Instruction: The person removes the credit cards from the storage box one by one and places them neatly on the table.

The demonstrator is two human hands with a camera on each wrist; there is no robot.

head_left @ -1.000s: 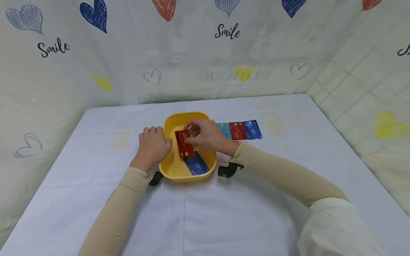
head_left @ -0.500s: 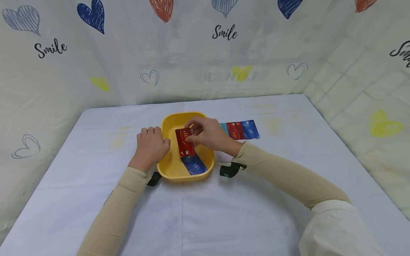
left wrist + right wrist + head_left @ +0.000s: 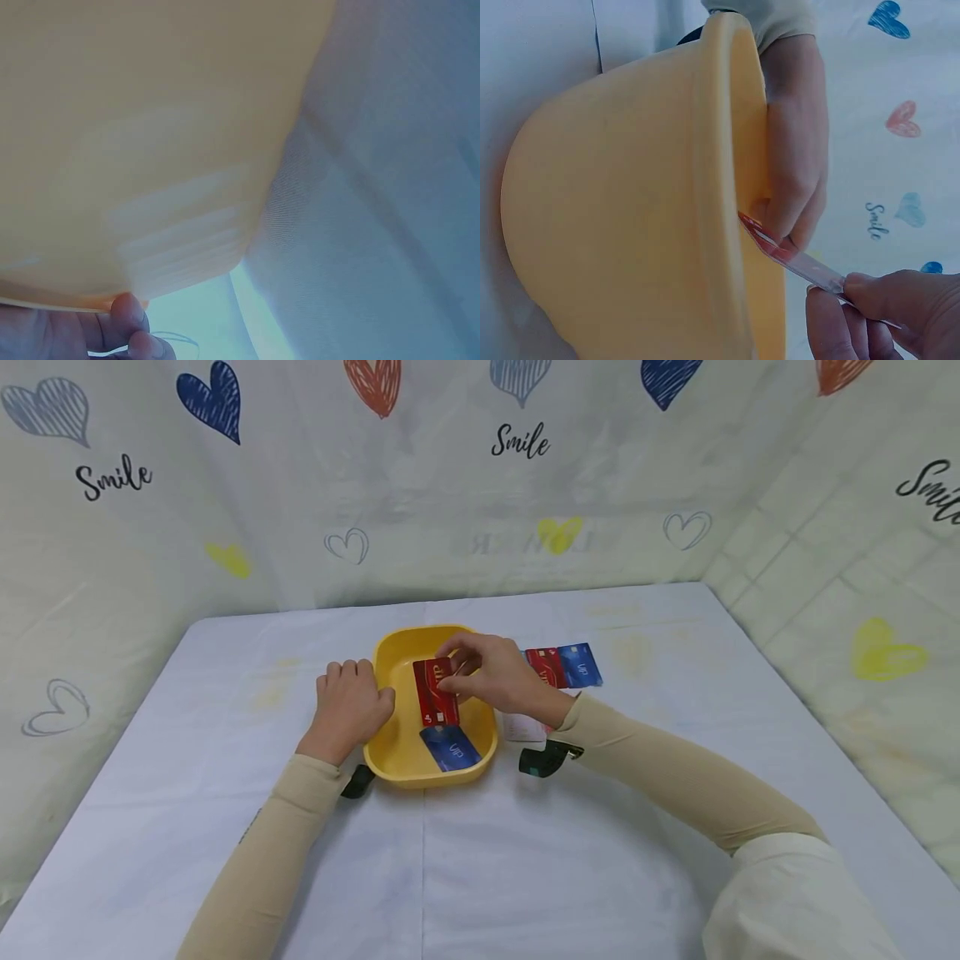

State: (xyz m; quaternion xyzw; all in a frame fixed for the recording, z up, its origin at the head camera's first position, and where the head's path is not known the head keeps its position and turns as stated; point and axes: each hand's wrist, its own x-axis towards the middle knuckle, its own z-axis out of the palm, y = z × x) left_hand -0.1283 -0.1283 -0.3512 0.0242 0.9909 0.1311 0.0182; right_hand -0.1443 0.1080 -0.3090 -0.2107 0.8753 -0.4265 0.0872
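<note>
My right hand [image 3: 495, 672] pinches a red plastic card [image 3: 431, 693] between thumb and fingers, holding it over the yellow basin [image 3: 390, 758]. In the right wrist view the red card [image 3: 769, 244] sits at rim height, tilted, its far end close to the left hand [image 3: 799, 150]. Below it in the head view, a blue VIP card [image 3: 450, 749] lies inside the basin, its upper edge meeting the red card's lower edge. The left hand [image 3: 348, 706] grips the basin's left rim, thumb over the edge. Fingertips [image 3: 129, 311] show beside the rim in the left wrist view.
Right of the basin, a red card [image 3: 546, 667] and a blue card [image 3: 579, 664] lie in a row on the white-covered table [image 3: 480, 868], partly behind the right hand. A pale card [image 3: 522, 727] lies nearer, partly hidden by the right wrist. A printed curtain [image 3: 435, 485] hangs behind.
The right hand has shifted slightly right against the basin, turning the red card more upright. More of the blue card in the basin shows. The left hand stays on the rim.
</note>
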